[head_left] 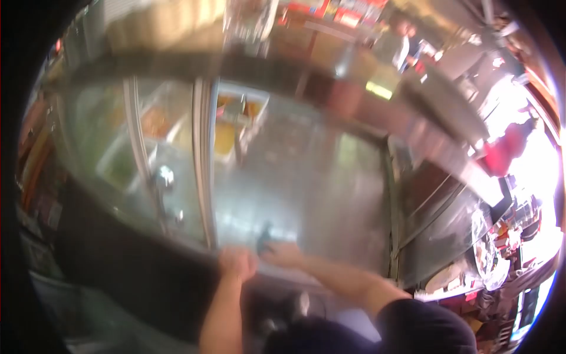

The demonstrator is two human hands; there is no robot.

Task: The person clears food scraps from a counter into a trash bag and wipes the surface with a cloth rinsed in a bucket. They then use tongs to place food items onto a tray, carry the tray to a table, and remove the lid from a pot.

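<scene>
My left hand (pixel 237 263) is at the front edge of a metal-framed glass display case, close to the lower end of an upright frame bar (pixel 204 165). Its fingers look curled, but blur hides what they hold, if anything. Just to the right, my right hand (pixel 281 254) reaches over the same edge onto the shiny metal surface (pixel 265 206). A small dark shape (pixel 265 233) lies at its fingertips; I cannot make out what it is. Behind the glass, trays hold yellow food (pixel 224 138) and orange food (pixel 156 122).
A person (pixel 407 50) stands far off at the upper right. A red item (pixel 506 152) shows against bright light on the right. Below it is a cluttered counter with a round plate or pan (pixel 445 277). Boxes (pixel 354 13) sit at the top.
</scene>
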